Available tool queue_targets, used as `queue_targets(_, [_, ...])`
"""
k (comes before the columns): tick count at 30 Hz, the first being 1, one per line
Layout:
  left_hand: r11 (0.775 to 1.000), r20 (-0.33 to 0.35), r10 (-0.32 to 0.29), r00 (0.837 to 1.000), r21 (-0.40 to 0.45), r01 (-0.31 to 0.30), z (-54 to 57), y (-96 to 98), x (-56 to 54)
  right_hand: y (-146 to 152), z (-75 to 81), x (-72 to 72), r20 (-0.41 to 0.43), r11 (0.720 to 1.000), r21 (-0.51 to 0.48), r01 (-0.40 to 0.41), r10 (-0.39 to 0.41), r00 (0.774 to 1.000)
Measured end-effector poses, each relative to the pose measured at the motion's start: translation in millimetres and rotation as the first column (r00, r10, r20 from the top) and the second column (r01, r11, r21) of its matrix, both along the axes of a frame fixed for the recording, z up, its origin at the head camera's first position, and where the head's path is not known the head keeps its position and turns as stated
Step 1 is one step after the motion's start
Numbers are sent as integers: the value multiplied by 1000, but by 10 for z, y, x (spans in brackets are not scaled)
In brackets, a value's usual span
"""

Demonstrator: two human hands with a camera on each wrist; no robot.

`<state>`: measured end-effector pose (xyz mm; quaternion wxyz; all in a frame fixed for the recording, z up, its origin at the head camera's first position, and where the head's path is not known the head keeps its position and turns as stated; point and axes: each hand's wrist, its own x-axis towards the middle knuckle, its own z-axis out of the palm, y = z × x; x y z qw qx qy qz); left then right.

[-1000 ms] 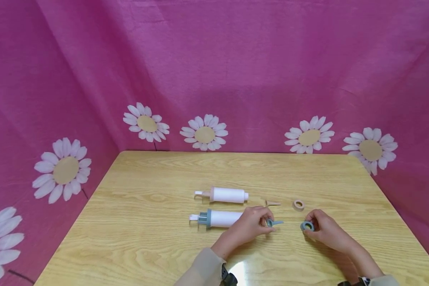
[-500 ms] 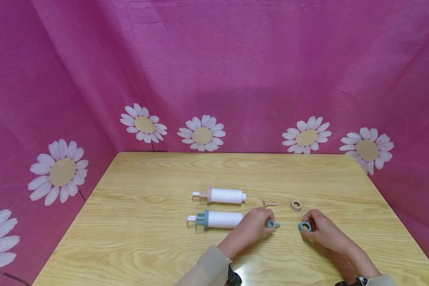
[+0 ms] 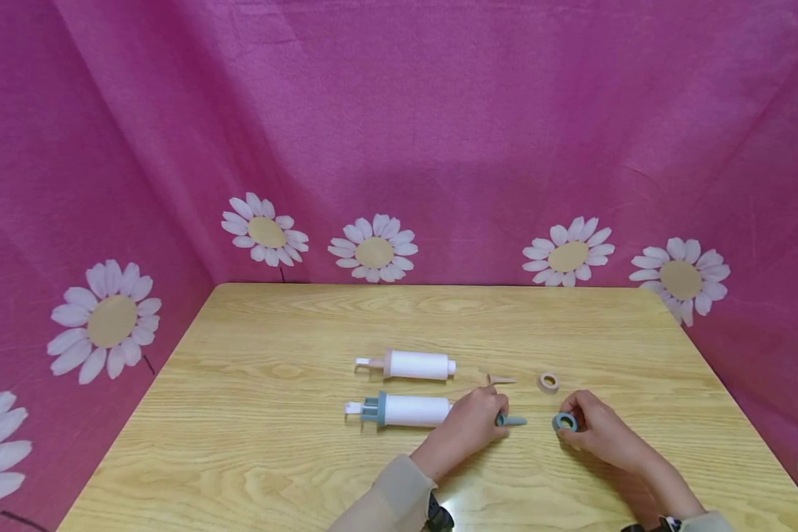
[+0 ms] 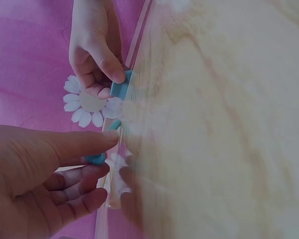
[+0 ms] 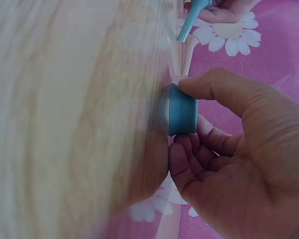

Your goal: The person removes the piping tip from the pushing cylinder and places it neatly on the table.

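My left hand [image 3: 468, 421] pinches a small teal nozzle [image 3: 516, 421] by its wide end, its narrow tip pointing right. In the right wrist view, that nozzle [image 5: 192, 22] slants down close over the table. A short gap to the right, my right hand [image 3: 601, 428] holds a teal ring-shaped cap [image 5: 183, 112] between thumb and fingers, right at the tabletop. Left of my left hand lies a syringe-like tube with a white barrel [image 3: 415, 411] and a teal collar [image 3: 381, 408]; the hand hides its right end.
Farther back lies a matching tube [image 3: 420, 365] with a pinkish-beige collar. In line with it to the right are a beige nozzle [image 3: 502, 380] and a beige ring cap [image 3: 541, 384]. Behind the wooden table [image 3: 292, 458] hangs a magenta cloth [image 3: 439, 111] with white flowers.
In my left hand the teal nozzle has turned side-on and come slightly nearer the front edge. My right hand keeps its hold on the teal cap. The head view has shifted a little.
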<state>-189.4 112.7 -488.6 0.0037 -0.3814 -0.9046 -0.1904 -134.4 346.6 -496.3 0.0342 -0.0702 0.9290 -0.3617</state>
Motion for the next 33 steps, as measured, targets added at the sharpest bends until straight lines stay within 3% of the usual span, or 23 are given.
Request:
queue_targets(10, [999, 9, 2, 1000, -38, -2, -21, 8, 5, 17, -4, 24, -72, 999, -2, -42, 41, 997])
queue_targets(17, [999, -24, 1, 1000, -41, -2, -37, -8, -4, 0, 31, -6, -202, 999, 41, 33, -24, 979])
queue_targets(20, [1000, -46, 15, 999, -16, -16, -54, -13, -14, -39, 33, -52, -318, 998, 48, 42, -25, 948])
queue_targets(25, [996, -108, 48, 993, 86, -39, -75, -37, -22, -158, 16, -116, -481, 998, 56, 11, 17, 877])
queue_targets(30, [977, -136, 100, 986, 200, -72, -52, -88, -7, -318, 57, -168, -564, 998, 58, 35, 4, 826])
queue_targets(33, [950, -161, 161, 974, 294, -108, -29, -133, -1, -409, 86, -193, -594, 997, 34, 70, -36, 803])
